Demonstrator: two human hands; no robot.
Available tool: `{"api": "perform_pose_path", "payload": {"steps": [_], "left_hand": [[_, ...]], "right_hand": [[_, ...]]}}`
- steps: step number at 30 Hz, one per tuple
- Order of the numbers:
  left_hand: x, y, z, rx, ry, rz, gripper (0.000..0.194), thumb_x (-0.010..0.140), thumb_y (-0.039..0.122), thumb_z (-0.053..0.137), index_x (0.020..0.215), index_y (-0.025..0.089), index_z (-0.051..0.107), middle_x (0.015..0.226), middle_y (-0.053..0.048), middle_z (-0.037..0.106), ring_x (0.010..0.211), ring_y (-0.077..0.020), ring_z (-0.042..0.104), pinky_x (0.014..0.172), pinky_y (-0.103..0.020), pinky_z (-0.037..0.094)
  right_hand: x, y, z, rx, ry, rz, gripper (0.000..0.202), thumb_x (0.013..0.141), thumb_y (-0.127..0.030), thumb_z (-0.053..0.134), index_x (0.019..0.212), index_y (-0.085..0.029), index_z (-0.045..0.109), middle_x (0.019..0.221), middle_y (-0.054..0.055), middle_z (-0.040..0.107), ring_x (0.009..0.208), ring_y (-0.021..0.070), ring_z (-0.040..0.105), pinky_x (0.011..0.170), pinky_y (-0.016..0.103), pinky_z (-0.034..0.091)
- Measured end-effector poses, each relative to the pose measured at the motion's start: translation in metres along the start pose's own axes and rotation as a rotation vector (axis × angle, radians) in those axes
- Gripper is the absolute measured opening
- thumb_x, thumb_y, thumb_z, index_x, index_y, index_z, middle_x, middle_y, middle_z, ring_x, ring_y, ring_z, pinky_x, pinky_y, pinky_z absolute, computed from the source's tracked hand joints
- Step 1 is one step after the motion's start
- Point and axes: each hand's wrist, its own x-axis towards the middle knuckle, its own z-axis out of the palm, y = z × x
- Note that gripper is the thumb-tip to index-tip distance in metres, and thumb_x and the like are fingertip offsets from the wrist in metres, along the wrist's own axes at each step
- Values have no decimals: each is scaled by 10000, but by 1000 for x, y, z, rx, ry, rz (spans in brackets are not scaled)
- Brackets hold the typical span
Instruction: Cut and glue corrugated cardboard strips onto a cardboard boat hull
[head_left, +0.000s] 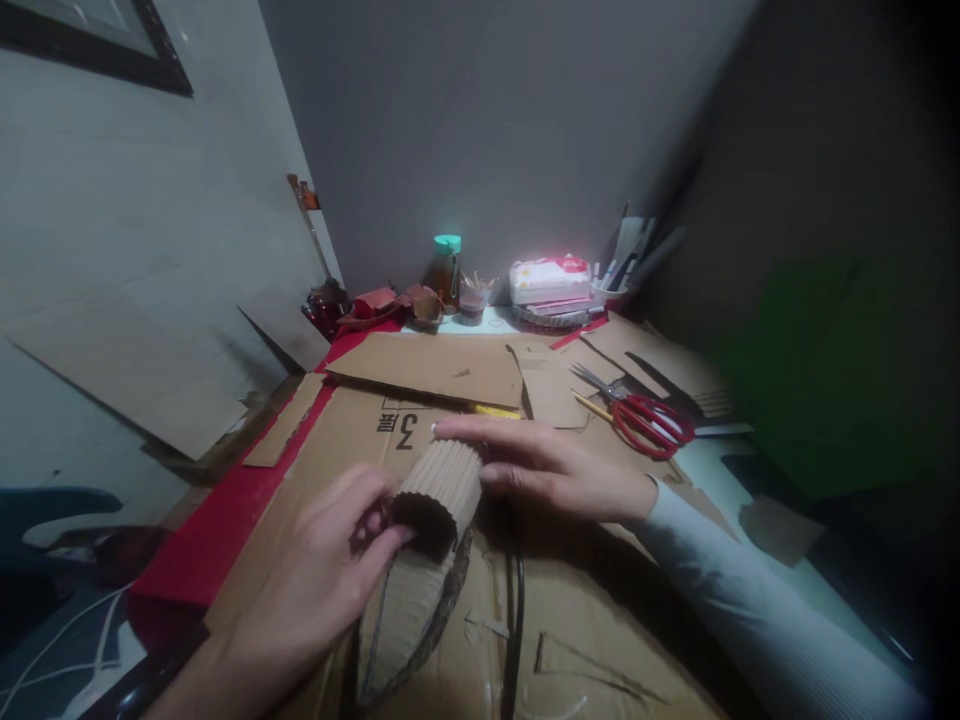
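Observation:
A boat-shaped cardboard piece with a pointed near end and a dark rim lies on the large cardboard sheet. Over its far part curves a corrugated cardboard arch, its hollow opening facing me. My left hand grips the arch's left edge, thumb inside the opening and fingers outside. Across the arch's far edge my right hand lies with fingers stretched out, its thumb touching the right side. The far end of the boat shape is hidden beneath the arch and hand.
Red-handled scissors and a pencil lie to the right. Behind are cut cardboard pieces, a yellow object, a green-lidded bottle, a tissue pack and a pen holder. A dark cable runs nearby.

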Motion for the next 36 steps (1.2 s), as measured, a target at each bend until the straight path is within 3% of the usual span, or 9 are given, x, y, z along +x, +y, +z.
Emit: {"api": "perform_pose_path", "payload": {"steps": [3,7,16,21,27,30,34,36], "left_hand": [[-1,-1,2,2,29,62,30,907,221,535,906,224,565,886,-9,585,756,-172,596,664,-289,470],[-1,-1,3,55,58,166,147,897,154,503,1012,243,527,1048,-48,610,945,-204,646,708,-280,527],[2,-6,5,155,-47,183,216,876,122,506,1022,265,439,1037,-41,581,973,-200,646,752,-266,539],[7,-8,2,123,-31,202,264,862,109,503,1078,255,464,1061,-44,589,996,-202,632,787,-270,520],[29,-15,-9,92,-89,192,282,850,104,507,1092,247,529,1204,-50,589,1121,-236,571,909,-330,460],[41,-18,-15,64,-122,226,236,849,105,501,1039,230,564,1114,-35,636,1044,-229,604,854,-315,469],[55,-18,-21,-3,-186,234,240,847,90,486,1019,215,596,1020,-31,672,945,-206,623,787,-289,473],[62,-19,-22,-34,-191,247,229,848,96,489,1007,211,609,1009,-31,681,935,-203,624,794,-291,473]], "right_hand": [[-1,0,2,-42,-1,-24,458,964,-125,515,1418,-174,471,1519,90,453,1406,159,391,1182,378,279],[-1,-1,5,-36,13,-23,453,950,-61,480,1395,-145,491,1514,104,456,1406,145,388,1186,367,277],[-1,-2,11,-93,42,-59,529,866,58,459,1354,-138,516,1471,95,507,1373,125,428,1158,336,321],[-2,-4,8,-119,85,-55,449,901,-11,520,1334,-125,555,1346,91,629,1238,150,566,1077,309,408],[-5,3,9,13,124,-1,492,925,-119,598,1394,-225,492,1386,50,595,1242,190,561,1052,336,424],[-5,7,15,-24,166,88,568,916,-192,629,1438,-215,406,1279,92,642,1087,224,627,948,371,488],[-3,6,22,-56,170,167,518,914,-219,626,1386,-208,414,979,56,690,791,189,648,743,329,536],[-2,4,24,-62,169,196,472,920,-210,607,1358,-214,430,973,56,683,689,164,625,682,318,534]]}}
